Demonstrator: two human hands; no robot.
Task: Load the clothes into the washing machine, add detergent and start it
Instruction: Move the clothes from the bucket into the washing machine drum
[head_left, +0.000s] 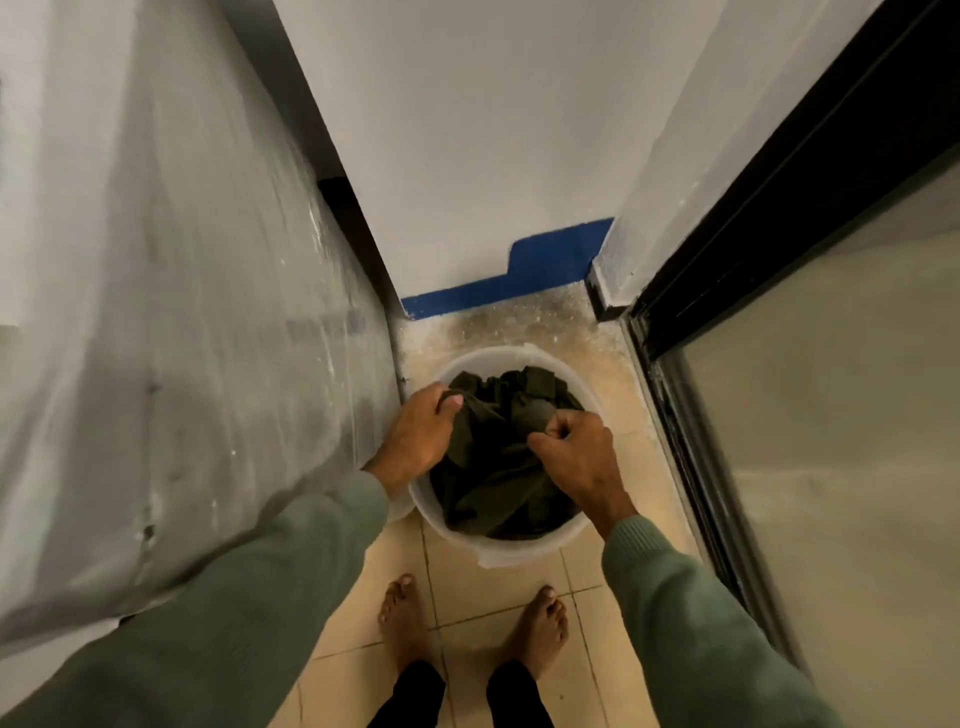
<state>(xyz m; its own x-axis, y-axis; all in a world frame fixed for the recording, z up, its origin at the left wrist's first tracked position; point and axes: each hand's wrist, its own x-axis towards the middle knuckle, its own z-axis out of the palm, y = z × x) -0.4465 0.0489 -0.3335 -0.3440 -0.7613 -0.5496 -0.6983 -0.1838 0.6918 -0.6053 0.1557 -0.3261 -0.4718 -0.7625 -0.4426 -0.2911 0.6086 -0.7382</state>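
Step in hand, as judged: lifting the laundry out. Probably best gathered as one bundle, both grips deep in the cloth, raised straight up so no trailing end catches the rim.

Clothes (493, 467): dark green, heaped in a pale bucket (519, 551), lower centre of frame, on the tiled floor (483, 582).

Left hand (418, 434): pinches a fold at the heap's left edge.

Right hand (576, 452): clenched on cloth at its right.
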